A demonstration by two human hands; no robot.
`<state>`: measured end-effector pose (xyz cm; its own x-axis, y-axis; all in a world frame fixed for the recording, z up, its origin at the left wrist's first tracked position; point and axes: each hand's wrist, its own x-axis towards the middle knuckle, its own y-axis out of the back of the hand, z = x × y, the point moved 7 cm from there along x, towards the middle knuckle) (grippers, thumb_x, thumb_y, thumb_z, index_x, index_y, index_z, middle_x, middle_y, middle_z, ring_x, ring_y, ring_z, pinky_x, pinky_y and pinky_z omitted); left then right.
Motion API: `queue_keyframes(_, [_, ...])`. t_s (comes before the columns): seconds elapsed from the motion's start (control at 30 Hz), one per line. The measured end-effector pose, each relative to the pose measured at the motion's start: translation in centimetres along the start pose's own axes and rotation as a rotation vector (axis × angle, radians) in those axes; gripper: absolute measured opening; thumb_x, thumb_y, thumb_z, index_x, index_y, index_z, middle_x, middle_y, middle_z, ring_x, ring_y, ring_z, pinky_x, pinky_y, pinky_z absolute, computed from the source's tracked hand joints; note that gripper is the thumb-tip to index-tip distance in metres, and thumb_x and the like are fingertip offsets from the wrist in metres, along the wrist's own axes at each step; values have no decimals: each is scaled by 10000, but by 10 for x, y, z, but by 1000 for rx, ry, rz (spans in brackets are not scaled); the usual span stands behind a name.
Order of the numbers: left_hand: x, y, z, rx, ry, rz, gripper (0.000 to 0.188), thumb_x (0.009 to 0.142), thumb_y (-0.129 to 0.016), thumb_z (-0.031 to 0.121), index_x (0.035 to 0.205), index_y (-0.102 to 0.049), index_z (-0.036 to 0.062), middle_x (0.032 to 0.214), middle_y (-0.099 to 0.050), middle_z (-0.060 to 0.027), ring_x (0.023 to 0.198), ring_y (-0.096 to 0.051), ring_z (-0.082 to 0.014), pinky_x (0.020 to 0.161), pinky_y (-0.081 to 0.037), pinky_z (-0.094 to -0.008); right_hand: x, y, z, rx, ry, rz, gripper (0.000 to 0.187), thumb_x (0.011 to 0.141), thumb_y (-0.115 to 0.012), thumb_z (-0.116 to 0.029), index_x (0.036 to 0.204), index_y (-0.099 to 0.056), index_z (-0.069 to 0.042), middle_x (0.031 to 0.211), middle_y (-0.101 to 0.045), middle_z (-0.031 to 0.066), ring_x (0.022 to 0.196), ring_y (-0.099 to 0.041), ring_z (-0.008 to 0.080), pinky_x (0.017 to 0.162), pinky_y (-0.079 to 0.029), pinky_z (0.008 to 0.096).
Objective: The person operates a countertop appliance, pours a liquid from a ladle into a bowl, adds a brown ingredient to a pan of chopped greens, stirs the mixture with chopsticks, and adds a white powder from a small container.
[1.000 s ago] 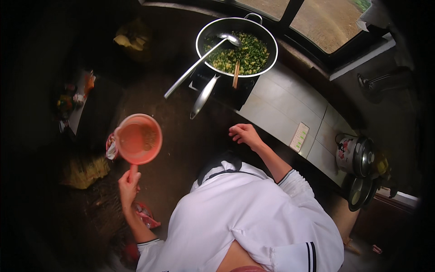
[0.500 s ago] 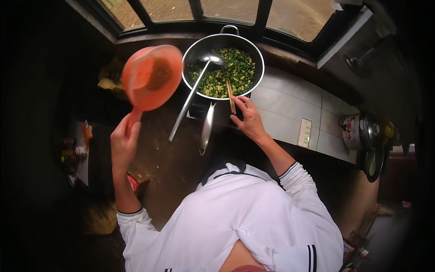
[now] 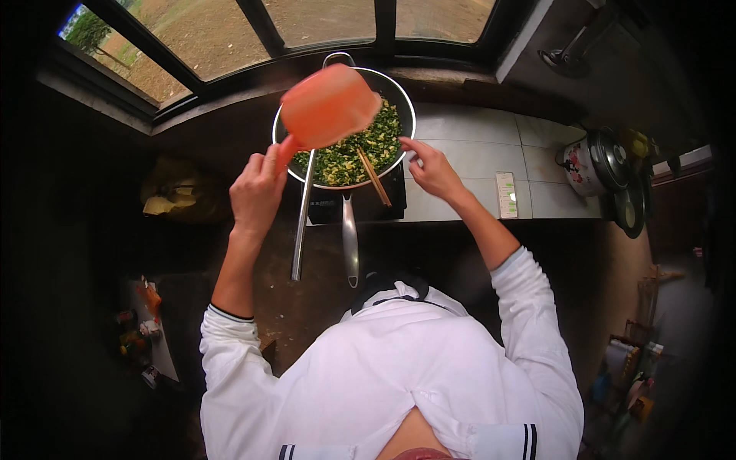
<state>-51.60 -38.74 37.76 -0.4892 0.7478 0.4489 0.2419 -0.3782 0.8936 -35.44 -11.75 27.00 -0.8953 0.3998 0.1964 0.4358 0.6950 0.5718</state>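
Observation:
My left hand [image 3: 259,188] is closed round the handle of an orange-red plastic scoop [image 3: 326,107]. The scoop is tipped over the wok [image 3: 412,123], its outer side toward me, so its inside is hidden. Chopped greens with yellow bits [image 3: 326,170] fill the wok. A pair of wooden chopsticks [image 3: 374,178] leans in the food and over the near rim. The ladle's metal handle [image 3: 303,222] sticks out toward me; its bowl is hidden behind the scoop. My right hand [image 3: 432,167] is at the wok's right rim, index finger stretched, holding nothing visible.
The wok sits on a black cooker [image 3: 392,195], its long handle [image 3: 349,241] pointing at me. Right of it, a tiled counter [image 3: 468,138] holds a phone [image 3: 507,195] and a flowered pot [image 3: 586,165]. Windows [image 3: 322,19] stand behind. A yellowish bag [image 3: 180,198] lies left.
The scoop has moved right, over the wok, and tipped over. My right hand has let go of the chopsticks and moved to the right rim. The view has shifted too.

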Motion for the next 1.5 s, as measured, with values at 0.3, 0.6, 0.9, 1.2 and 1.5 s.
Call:
queue_keyframes(0.3, [20, -15, 6, -9, -9, 49, 456, 832, -736, 190, 1264, -614, 109, 900, -568, -54, 785, -646, -232, 663, -547, -354, 57, -8, 25, -105, -134, -206, 490, 845, -481, -55, 1325, -567, -17, 1184, -684, 207, 1093, -657, 364, 952, -514, 398])
queue_keyframes(0.6, [7, -32, 11, -64, 33, 32, 452, 878, -696, 187, 1310, -586, 112, 910, -583, -70, 783, -655, -277, 645, -541, -387, 70, -9, 0, -108, -161, -288, 510, 803, -476, -10, 1295, -601, -56, 1226, -650, 231, 1185, -597, 389, 1022, -477, 402])
queue_keyframes(0.9, [4, -41, 19, -33, 42, 17, 458, 840, -706, 177, 1276, -600, 87, 891, -582, -64, 778, -654, -252, 653, -546, -368, 68, -17, 25, -100, -166, -326, 517, 816, -452, -1, 1311, -585, -66, 1300, -603, 229, 1211, -577, 386, 1041, -458, 402])
queue_keyframes(1.2, [-10, -55, 15, -37, 33, -29, 452, 870, -690, 184, 1296, -588, 73, 912, -576, -73, 799, -650, -253, 664, -545, -367, 68, -17, 1, 12, 24, -221, 507, 835, -442, -2, 1322, -578, -24, 1370, -575, 192, 1295, -529, 339, 1097, -420, 368])
queue_keyframes(1.5, [-20, -70, 20, -58, 5, -54, 436, 884, -686, 184, 1286, -578, 54, 907, -578, -67, 786, -650, -241, 653, -539, -363, 76, -14, -21, 80, -56, -307, 488, 838, -440, -29, 1296, -607, -50, 1226, -646, 205, 1116, -623, 358, 989, -476, 386])
